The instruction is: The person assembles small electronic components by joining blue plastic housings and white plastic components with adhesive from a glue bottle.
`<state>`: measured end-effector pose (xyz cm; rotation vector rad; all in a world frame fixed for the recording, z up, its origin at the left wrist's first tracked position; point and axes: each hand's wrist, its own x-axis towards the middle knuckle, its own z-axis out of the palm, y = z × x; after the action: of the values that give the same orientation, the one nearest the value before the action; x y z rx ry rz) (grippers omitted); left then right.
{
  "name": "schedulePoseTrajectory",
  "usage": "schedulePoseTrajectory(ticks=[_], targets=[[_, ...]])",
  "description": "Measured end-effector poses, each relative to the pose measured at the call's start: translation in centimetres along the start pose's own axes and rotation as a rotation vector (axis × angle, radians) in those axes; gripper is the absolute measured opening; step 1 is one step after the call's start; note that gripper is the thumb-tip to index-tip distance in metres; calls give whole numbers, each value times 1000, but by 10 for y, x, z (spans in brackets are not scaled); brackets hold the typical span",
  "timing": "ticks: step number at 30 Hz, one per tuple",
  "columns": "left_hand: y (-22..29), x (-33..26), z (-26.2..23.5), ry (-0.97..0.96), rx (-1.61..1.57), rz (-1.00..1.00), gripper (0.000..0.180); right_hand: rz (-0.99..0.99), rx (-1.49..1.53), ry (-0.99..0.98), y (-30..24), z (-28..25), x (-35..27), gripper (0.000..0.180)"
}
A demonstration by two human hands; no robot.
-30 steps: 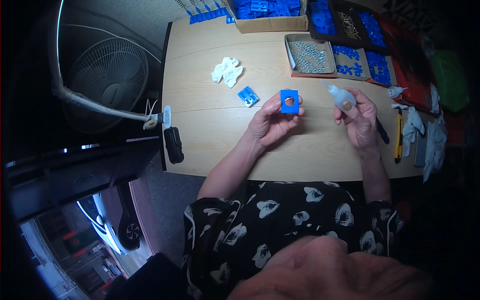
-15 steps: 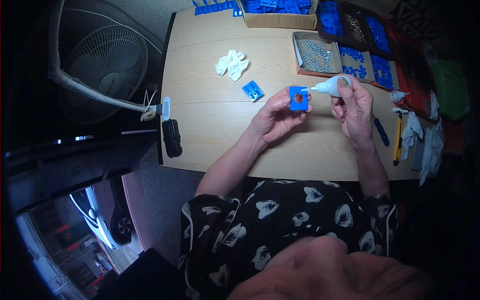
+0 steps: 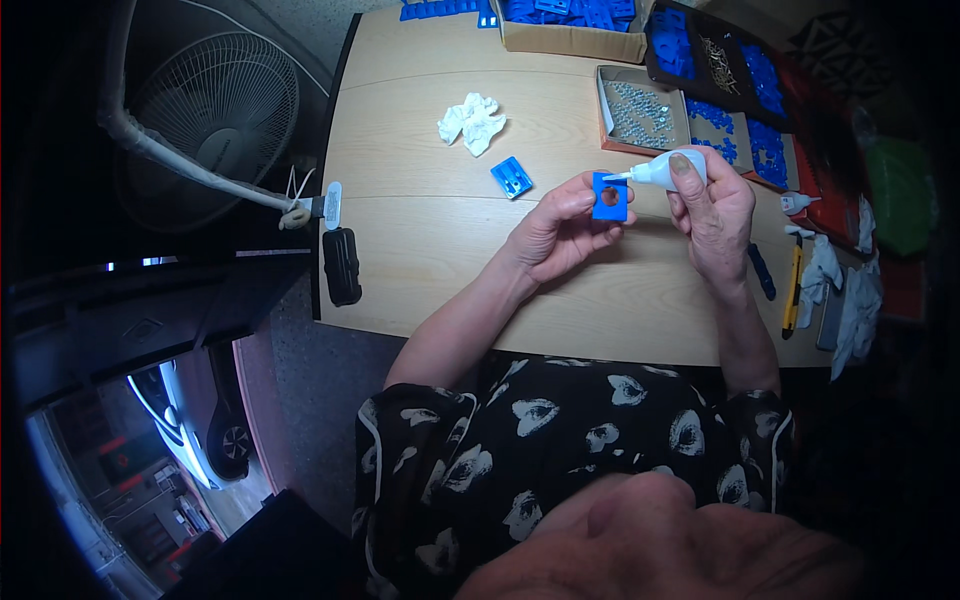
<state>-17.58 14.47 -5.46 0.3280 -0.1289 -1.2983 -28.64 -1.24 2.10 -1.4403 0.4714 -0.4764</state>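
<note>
Along the far edge of the table (image 3: 420, 230), a row of blue pieces (image 3: 440, 10) is lying near the far left corner, and a cardboard box (image 3: 575, 43) heaped with blue parts is standing to its right. Toward the far right corner, a dark tray (image 3: 688, 85) is holding more blue parts and brass-coloured pieces, and a shallow carton (image 3: 603, 112) is holding small silvery ones. This carton is sitting just beyond the bottle, nearest to the right hand's work. By the right edge, a small white bottle (image 3: 797, 203), a yellow cutter (image 3: 792, 290), a dark blue tool (image 3: 762, 272) and white cloths (image 3: 857, 310) are crowding beside the right forearm. A crumpled tissue (image 3: 473, 124) and a second blue piece (image 3: 512, 178) are lying left of the hands, while a black case (image 3: 341, 268) is resting at the left edge.

The left hand (image 3: 565, 235) is pinching a blue plate (image 3: 609, 213) between thumb and fingers, above the table's near half. The plate is looking flat and rectangular, with a round hole through it. The right hand (image 3: 712, 210) is gripping a whitish squeeze bottle (image 3: 652, 174), whose thin nozzle is pointing at the plate's upper part; whether it is touching cannot be told.
</note>
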Motion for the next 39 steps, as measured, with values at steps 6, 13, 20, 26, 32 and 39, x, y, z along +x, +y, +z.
schedulePoseTrajectory(ticks=[6, 13, 20, 26, 32, 39], targets=[[0, 0, -1, -1, 3, -2, 38, 13, -11, -2, 3, 0, 0, 29], [0, 0, -3, 7, 11, -8, 36, 6, -24, -11, 4, -2, 0, 27], [0, 0, -4, 17, 12, -14, 36, -88, -123, -3, 4, 0, -2, 25], [0, 0, -5, 11, 31, -16, 35, -82, -114, -3, 4, -1, -1, 25], [1, -2, -5, 20, 39, -18, 36, 97, 79, -15, 11, -3, 2, 27], [0, -1, -8, 23, 14, -13, 39, 200, 370, -72, 22, -12, 4, 25]])
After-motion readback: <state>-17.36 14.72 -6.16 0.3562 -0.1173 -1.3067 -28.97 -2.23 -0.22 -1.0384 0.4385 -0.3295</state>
